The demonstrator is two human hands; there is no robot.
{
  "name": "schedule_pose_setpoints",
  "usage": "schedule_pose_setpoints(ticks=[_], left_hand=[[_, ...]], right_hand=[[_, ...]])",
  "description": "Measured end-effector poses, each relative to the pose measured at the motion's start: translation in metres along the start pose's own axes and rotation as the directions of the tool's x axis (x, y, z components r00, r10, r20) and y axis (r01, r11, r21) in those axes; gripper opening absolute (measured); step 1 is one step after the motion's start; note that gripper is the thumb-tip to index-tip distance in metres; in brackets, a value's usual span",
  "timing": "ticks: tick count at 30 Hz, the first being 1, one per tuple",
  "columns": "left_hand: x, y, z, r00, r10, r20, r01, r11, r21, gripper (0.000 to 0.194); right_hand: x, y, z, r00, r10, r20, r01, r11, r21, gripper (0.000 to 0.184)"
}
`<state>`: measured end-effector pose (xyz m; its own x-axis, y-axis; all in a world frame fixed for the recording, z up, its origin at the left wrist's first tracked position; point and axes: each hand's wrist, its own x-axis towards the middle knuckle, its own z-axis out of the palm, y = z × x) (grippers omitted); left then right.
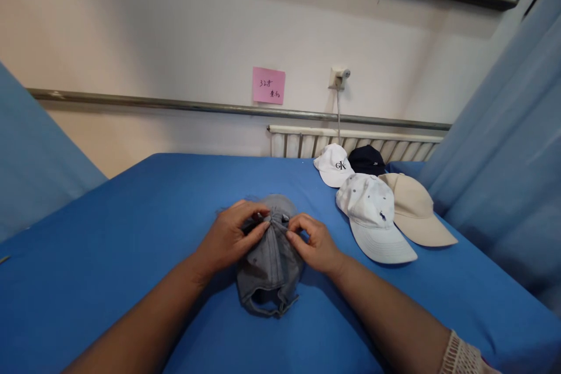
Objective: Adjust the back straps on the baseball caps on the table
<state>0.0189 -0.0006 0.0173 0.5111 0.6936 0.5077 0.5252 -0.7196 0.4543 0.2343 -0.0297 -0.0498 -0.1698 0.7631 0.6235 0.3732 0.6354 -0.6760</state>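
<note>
A grey baseball cap (269, 263) rests on the blue-covered table (131, 245) in the head view. Its back opening and strap face me, and its brim points away toward the wall. My left hand (234, 234) pinches the crown fabric from the left, thumb and fingers closed on it near the top. From the right, my right hand (315, 242) also pinches the crown cloth between thumb and forefinger. The fabric between both hands is gathered into folds.
To the right lie a white cap (333, 165), a dark navy cap (367, 159), a pale cap with a small emblem (372, 216) and a beige cap (416, 210). Behind the table are a radiator (307, 143) and a wall rail (175, 104). Blue curtains (504, 128) hang at both sides.
</note>
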Motion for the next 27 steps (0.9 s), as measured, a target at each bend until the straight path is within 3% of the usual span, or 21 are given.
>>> schedule_pose_setpoints(ticks=[3,5,9,12,14,16,18,20,22,25,27], left_hand=[[0.0,0.001,0.001,0.998,-0.049,-0.03,0.047,0.998,-0.048,0.021],[-0.001,0.002,0.003,0.996,-0.09,-0.029,0.087,0.992,-0.086,0.021],[-0.004,0.009,0.011,0.995,-0.087,0.057,0.095,0.984,-0.152,0.02],[-0.006,0.014,0.013,0.993,-0.068,0.096,0.086,0.975,-0.203,0.022],[-0.006,0.013,0.011,0.995,-0.095,0.04,0.102,0.973,-0.206,0.023],[-0.004,0.009,0.006,0.988,-0.146,-0.058,0.134,0.974,-0.181,0.02],[-0.002,0.003,0.002,0.98,-0.183,-0.074,0.172,0.975,-0.139,0.017],[0.0,-0.001,0.0,0.98,-0.188,0.062,0.193,0.977,-0.088,0.021],[0.002,-0.002,-0.001,0.948,-0.182,0.26,0.2,0.979,-0.047,0.025],[0.001,0.0,0.002,0.87,-0.219,0.443,0.257,0.966,-0.027,0.031],[-0.001,0.001,0.005,0.782,-0.27,0.562,0.38,0.921,-0.087,0.041]], right_hand=[[-0.001,-0.001,-0.001,0.995,-0.002,-0.097,0.004,1.0,0.017,0.01],[-0.001,-0.002,-0.003,0.995,-0.013,-0.103,0.016,0.999,0.03,0.006],[-0.001,-0.005,-0.003,0.999,-0.046,0.006,0.046,0.999,0.004,0.04],[-0.003,-0.007,0.001,0.991,-0.069,0.114,0.073,0.997,-0.03,0.023],[-0.004,-0.005,0.002,0.997,-0.054,0.052,0.056,0.998,-0.039,0.012],[-0.004,-0.002,0.0,0.995,-0.009,-0.101,0.005,0.999,-0.043,0.009],[-0.003,0.002,-0.004,0.971,0.047,-0.235,-0.059,0.997,-0.042,0.01],[-0.002,0.005,-0.008,0.943,0.087,-0.321,-0.104,0.994,-0.036,0.011],[-0.001,0.006,-0.01,0.928,0.084,-0.364,-0.105,0.994,-0.039,0.012],[-0.001,0.004,-0.012,0.92,0.03,-0.391,-0.062,0.996,-0.069,0.011],[-0.001,0.002,-0.013,0.904,0.012,-0.428,-0.051,0.996,-0.08,0.01]])
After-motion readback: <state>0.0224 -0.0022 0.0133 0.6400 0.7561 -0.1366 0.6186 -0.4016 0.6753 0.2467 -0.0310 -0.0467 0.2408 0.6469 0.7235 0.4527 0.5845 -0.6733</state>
